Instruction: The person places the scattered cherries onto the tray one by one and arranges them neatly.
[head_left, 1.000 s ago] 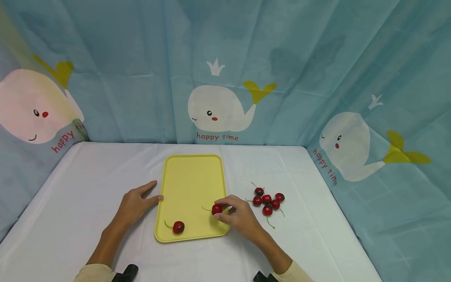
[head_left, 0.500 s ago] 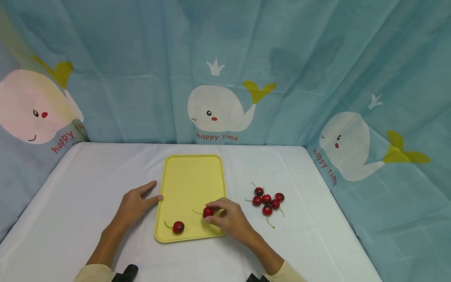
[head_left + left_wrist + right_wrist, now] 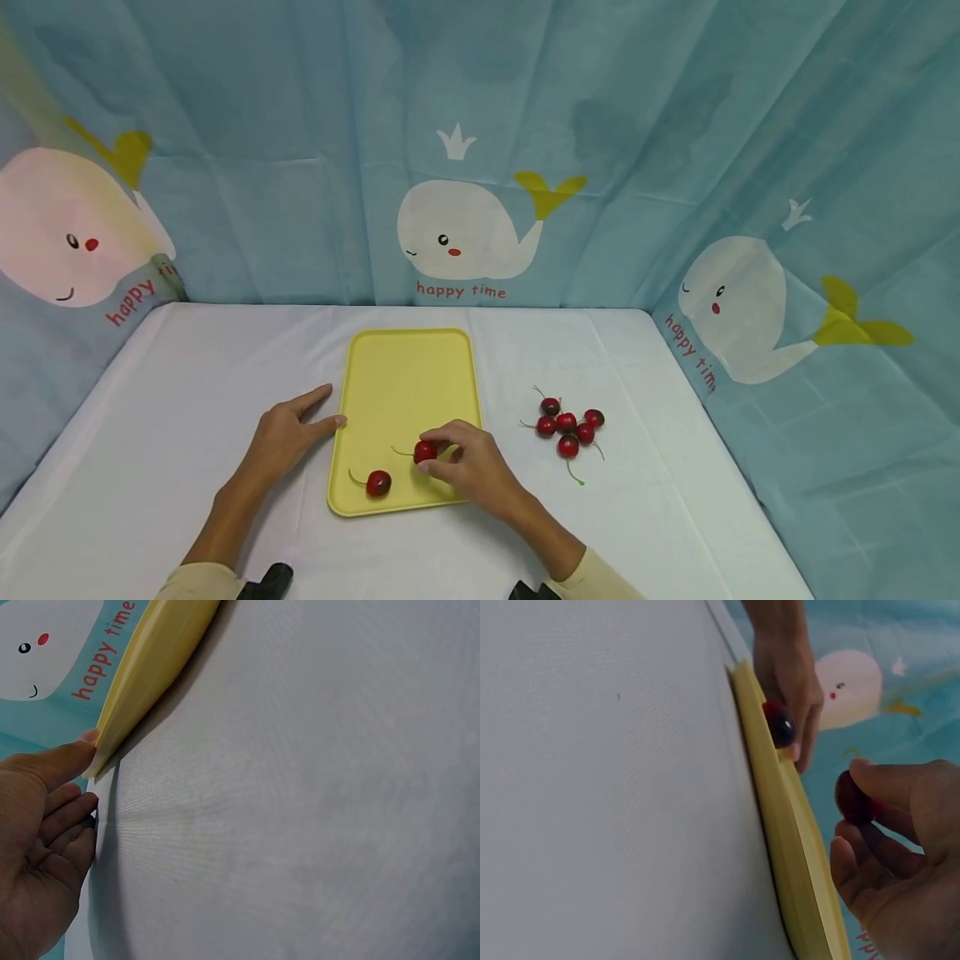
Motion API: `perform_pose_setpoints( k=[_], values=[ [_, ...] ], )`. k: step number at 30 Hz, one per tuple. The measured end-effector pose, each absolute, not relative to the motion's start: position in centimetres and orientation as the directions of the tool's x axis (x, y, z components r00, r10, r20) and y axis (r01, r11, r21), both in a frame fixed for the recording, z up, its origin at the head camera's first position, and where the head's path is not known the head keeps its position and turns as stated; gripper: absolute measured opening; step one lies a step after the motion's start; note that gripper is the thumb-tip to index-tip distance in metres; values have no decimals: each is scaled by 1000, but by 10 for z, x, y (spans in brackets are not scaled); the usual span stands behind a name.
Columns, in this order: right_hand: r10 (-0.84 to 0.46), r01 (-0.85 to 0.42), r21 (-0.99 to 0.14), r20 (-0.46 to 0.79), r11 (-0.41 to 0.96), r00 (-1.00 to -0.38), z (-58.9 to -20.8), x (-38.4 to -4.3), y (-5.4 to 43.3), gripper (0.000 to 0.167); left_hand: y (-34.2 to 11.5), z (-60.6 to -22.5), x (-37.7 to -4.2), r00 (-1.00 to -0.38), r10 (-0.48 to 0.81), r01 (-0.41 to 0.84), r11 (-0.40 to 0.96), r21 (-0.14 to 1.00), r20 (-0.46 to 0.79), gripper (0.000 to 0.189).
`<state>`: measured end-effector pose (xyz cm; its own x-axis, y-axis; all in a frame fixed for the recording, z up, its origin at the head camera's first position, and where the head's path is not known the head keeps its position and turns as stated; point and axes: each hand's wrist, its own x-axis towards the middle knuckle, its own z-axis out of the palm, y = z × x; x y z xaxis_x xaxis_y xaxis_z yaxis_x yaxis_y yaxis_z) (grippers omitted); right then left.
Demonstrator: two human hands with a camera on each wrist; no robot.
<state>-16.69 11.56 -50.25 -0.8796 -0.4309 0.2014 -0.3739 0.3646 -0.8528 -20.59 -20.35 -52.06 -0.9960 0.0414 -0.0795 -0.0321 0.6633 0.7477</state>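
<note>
Between thumb and fingertips, my right hand [image 3: 474, 468] pinches a red cherry [image 3: 424, 451] over the lower part of a yellow tray [image 3: 405, 375]; its stem points left. In the right wrist view the held cherry [image 3: 853, 797] appears above the tray's rim. Another dark red cherry [image 3: 378, 483] lies on the tray near its lower left corner, stem to the left. My left hand [image 3: 288, 433] touches the tray's left edge with the thumb, its fingers extended beside it. The left wrist view shows that thumb [image 3: 71, 759] against the tray's side.
To the right of the tray, several cherries [image 3: 567, 423] with stems lie clustered on the white tablecloth [image 3: 660, 517]. A blue curtain [image 3: 300, 167] with whale prints hangs behind and at the sides of the table.
My right hand has moved left over the tray with the pinched cherry, closer to the cherry lying there. The left hand stays at the tray's edge.
</note>
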Motion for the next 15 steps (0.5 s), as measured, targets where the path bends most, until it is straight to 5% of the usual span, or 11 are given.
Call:
perform_pose_setpoints(
  k=[15],
  values=[
    [-430,-363,-854,188,372,-883,-506,-168,95,32,-202,-520,-205,-995,37,-44,664,746,-92,83]
  ],
)
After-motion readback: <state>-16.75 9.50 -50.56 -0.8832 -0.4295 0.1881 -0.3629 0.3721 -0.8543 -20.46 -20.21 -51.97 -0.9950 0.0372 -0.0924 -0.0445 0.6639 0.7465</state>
